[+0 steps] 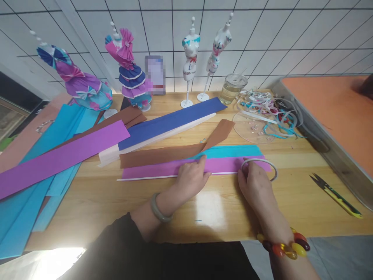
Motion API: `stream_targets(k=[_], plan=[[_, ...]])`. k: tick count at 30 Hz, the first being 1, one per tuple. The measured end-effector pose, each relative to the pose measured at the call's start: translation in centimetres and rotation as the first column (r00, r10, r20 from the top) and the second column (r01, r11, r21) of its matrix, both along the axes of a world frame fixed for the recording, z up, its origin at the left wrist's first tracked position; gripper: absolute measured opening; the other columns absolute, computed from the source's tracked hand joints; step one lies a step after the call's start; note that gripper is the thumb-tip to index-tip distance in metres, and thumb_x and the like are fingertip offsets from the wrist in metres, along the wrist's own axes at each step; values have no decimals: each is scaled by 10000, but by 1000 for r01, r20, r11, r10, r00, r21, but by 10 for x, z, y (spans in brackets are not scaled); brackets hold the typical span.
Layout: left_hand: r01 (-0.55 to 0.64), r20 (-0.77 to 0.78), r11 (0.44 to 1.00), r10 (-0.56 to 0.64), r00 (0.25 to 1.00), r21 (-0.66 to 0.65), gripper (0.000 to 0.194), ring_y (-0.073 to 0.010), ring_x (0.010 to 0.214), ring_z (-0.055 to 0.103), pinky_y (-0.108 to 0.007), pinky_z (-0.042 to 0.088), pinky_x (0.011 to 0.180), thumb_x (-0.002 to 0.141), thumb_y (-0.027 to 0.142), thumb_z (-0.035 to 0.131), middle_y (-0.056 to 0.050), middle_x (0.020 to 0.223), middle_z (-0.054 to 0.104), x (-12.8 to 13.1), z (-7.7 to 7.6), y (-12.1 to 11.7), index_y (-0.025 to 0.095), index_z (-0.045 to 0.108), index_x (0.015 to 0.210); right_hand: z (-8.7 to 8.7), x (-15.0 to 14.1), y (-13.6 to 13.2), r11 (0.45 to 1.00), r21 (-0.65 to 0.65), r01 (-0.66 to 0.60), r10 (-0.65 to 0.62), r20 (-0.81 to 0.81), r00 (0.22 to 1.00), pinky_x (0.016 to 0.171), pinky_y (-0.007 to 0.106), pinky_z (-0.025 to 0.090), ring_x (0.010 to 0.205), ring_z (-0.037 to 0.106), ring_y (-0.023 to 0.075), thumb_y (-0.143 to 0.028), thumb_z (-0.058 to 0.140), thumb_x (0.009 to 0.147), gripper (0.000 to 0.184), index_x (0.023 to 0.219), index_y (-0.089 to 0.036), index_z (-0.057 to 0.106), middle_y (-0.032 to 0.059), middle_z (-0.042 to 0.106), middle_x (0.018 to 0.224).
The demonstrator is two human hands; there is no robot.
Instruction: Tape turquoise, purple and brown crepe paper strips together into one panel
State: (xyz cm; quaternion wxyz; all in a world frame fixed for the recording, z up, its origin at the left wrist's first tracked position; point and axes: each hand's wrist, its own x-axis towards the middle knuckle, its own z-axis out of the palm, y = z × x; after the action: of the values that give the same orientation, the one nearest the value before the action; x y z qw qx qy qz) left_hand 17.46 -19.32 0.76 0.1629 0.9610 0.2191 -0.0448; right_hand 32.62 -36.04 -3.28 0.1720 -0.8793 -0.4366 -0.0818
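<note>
A purple paper strip lies across the table in front of me, with a thin white strip of tape along its near edge. My left hand presses on the purple paper, index finger stretched out and thumb apart, holding nothing. Toward the strip's right end, my right hand is closed on a thin roll of tape; its fingertips are partly hidden. Behind the purple strip lie a turquoise paper strip and a brown paper strip, whose right end folds upward.
Dark blue paper and a purple strip over blue sheets lie left and behind. Two dressed mannequins and two small white mannequins stand behind. A glass jar, tangled ribbon scraps and thread snips are rightward.
</note>
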Motion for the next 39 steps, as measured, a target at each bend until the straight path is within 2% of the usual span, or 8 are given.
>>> stream_targets(k=[9, 21, 25, 30, 32, 35, 37, 39], plan=[[-10, -14, 1000, 10, 1000, 4, 525, -250, 847, 658, -335, 474, 699, 889, 378, 468, -88, 944, 688, 0, -1, -2, 177, 334, 1355, -2, 3, 0, 1000, 10, -18, 18, -23, 1000, 636, 349, 389, 724, 513, 225, -273, 437, 822, 117, 746, -238, 355, 92, 556, 760], [-52, -48, 998, 50, 998, -45, 483, -216, 895, 646, -305, 475, 734, 899, 259, 414, -50, 970, 695, 0, 4, 2, 192, 351, 1373, 2, -3, 1, 1000, -11, -22, 22, 72, 997, 598, 331, 339, 657, 464, 212, -207, 408, 838, 54, 787, -210, 426, 65, 505, 680], [-45, -72, 998, 48, 996, 45, 492, -221, 885, 648, -301, 480, 714, 910, 266, 415, -55, 989, 687, -1, 5, -7, 200, 332, 1390, 1, -2, 1, 1000, -3, -27, 27, 83, 996, 604, 330, 332, 675, 468, 217, -190, 398, 843, 69, 842, -187, 467, 76, 520, 700], [-41, -125, 966, 75, 989, 255, 519, -198, 755, 640, -290, 474, 637, 911, 201, 396, -77, 958, 652, -1, 14, -23, 246, 284, 1415, 2, -4, 1, 1000, 3, -27, 26, 101, 995, 617, 335, 324, 687, 462, 222, -168, 386, 845, 101, 870, -169, 485, 88, 525, 718], [17, -110, 958, 15, 994, 287, 460, -188, 743, 616, -288, 466, 628, 897, 138, 382, -75, 921, 629, 4, 18, -30, 231, 387, 1348, 3, -5, 1, 999, 3, -32, 32, 99, 995, 613, 332, 320, 681, 458, 220, -149, 379, 841, 102, 849, -175, 477, 84, 517, 708], [193, -1, 943, -201, 980, 272, 257, -206, 857, 561, -311, 464, 702, 911, 156, 374, -64, 896, 582, 19, 16, -41, 200, 568, 1074, 3, -5, 1, 999, 3, -43, 43, 89, 995, 607, 329, 317, 685, 457, 222, -133, 378, 836, 97, 836, -181, 462, 83, 512, 708], [303, 80, 920, -331, 940, 250, 207, -213, 920, 516, -321, 455, 760, 923, 187, 375, -56, 890, 554, 31, 10, -47, 191, 580, 948, 2, -4, 1, 999, 5, -46, 45, 82, 996, 602, 328, 317, 683, 456, 222, -136, 386, 832, 81, 827, -186, 450, 83, 508, 709], [354, 118, 906, -387, 914, 233, 196, -204, 925, 493, -317, 448, 789, 921, 163, 374, -52, 901, 537, 41, 2, -52, 181, 569, 937, 1, -3, 2, 999, 7, -44, 43, 76, 996, 595, 327, 316, 671, 451, 220, -138, 389, 829, 76, 810, -196, 435, 77, 502, 699]])
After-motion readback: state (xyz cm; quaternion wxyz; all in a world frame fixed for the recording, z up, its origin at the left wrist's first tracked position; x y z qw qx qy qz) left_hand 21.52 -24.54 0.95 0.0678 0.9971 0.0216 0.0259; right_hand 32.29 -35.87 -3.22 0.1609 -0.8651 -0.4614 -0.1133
